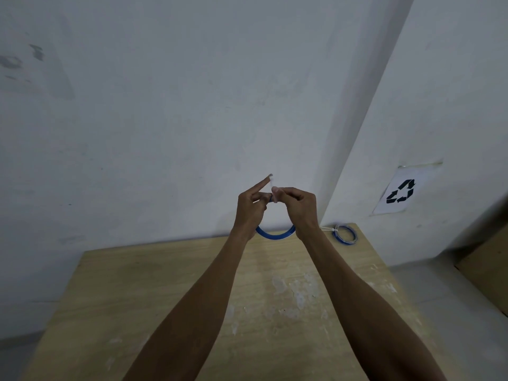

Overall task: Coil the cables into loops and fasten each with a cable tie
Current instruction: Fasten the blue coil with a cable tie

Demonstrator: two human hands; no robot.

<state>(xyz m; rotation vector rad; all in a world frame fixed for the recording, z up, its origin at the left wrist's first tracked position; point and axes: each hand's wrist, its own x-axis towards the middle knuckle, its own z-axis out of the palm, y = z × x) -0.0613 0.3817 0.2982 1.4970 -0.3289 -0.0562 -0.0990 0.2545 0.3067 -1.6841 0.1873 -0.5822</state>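
Two blue coils: one (275,234) pinched by both hands' fingers (277,194), one (345,235) tied on the table (165,284).

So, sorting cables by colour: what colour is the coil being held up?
Blue; the held coil shows best in the head view, hanging between both hands.

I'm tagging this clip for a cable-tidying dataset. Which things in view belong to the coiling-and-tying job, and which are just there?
Part of the job:
- blue cable coil, held up by the left hand and right hand
- pale cable tie pinched at the top of that coil
- second blue coil, already tied, at the table's far right corner

Just there:
- wooden table
- recycling sign on the wall
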